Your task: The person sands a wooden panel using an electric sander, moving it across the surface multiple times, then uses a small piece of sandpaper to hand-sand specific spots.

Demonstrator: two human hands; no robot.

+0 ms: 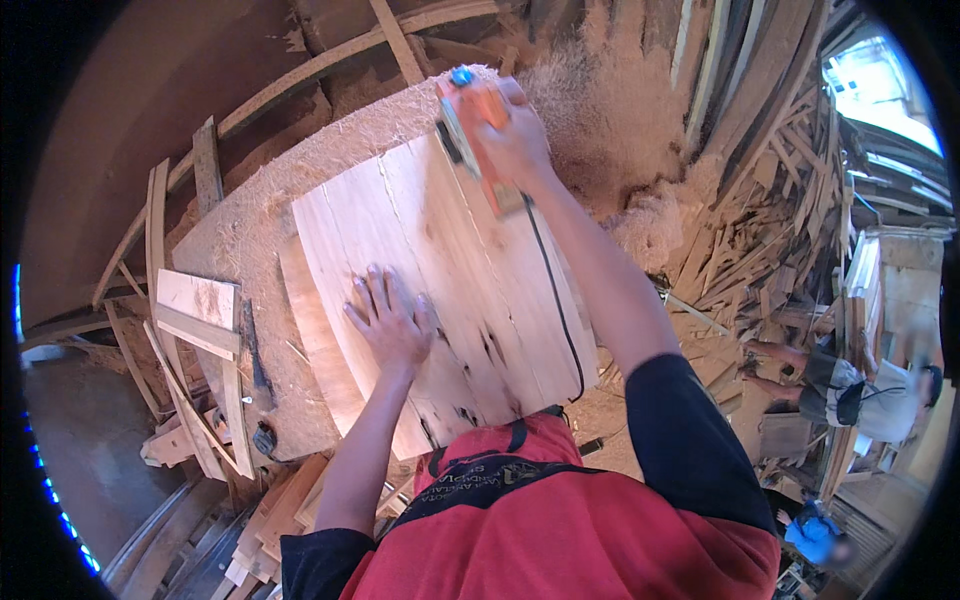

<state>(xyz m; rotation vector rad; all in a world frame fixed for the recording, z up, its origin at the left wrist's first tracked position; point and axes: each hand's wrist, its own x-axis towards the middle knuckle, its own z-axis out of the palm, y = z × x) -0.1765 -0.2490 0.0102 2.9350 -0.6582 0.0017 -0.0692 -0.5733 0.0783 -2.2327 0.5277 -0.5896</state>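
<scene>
A pale panel of several boards set edge to edge (470, 275) lies in front of me, with dark knots and cracks near its lower end. My right hand (521, 145) is closed around an orange electric planer (466, 112) with a blue knob, at the panel's far edge. Slight motion blur softens the tool and that hand. From the planer a black cord (556, 290) runs back along the panel's right side toward my body. My left hand (393, 325) rests flat on the panel's left part, fingers spread, holding nothing.
Wood shavings cover the worktop (250, 230) around the panel. At left lie a short board (200, 295) and a dark long tool (256, 350). A big heap of scrap wood (750, 230) fills the right. Two other people are at far right, one in a light shirt (885, 400).
</scene>
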